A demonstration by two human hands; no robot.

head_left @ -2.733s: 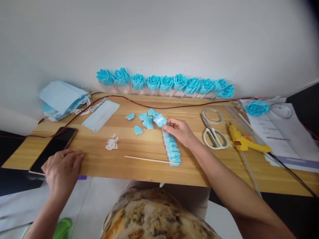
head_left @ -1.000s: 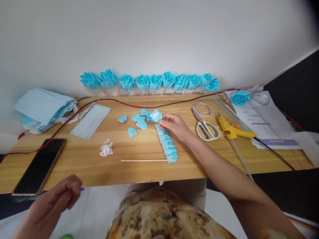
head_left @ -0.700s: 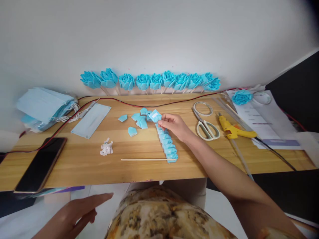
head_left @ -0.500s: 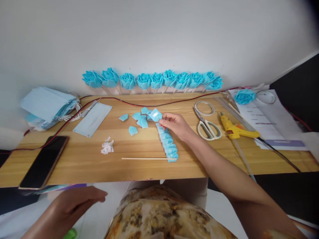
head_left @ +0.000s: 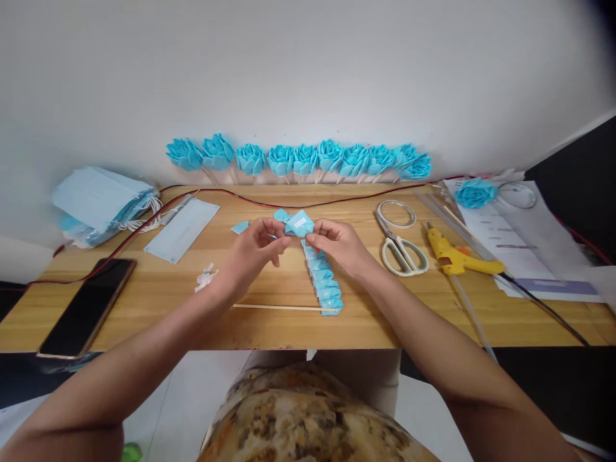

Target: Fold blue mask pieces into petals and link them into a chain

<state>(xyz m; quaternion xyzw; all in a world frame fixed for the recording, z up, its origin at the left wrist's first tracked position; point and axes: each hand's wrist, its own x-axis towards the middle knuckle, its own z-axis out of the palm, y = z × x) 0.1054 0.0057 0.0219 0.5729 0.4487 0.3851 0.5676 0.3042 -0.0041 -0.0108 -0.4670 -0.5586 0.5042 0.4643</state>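
A blue petal piece (head_left: 299,224) with a small white strip on its face is held above the table between both hands. My right hand (head_left: 339,247) pinches its right edge. On the left edge are the fingertips of my left hand (head_left: 257,247), closed on the piece. Below it, a row of overlapping blue petals (head_left: 325,282) runs toward me, its near end by a thin wooden stick (head_left: 283,307). Loose blue petals (head_left: 239,227) lie behind my left hand, which hides most of them. White paper scraps (head_left: 206,278) sit left of my left wrist, partly covered.
Finished blue flowers (head_left: 282,160) stand along the wall. Scissors (head_left: 402,250), a roll of tape (head_left: 408,215) and a yellow glue gun (head_left: 457,255) lie at right. A phone (head_left: 86,308), a flat face mask (head_left: 183,230) and a mask stack (head_left: 101,199) are at left.
My left hand has come up from below the table edge and taken hold of the petal's left side. My right hand keeps its grip, almost in the same place.
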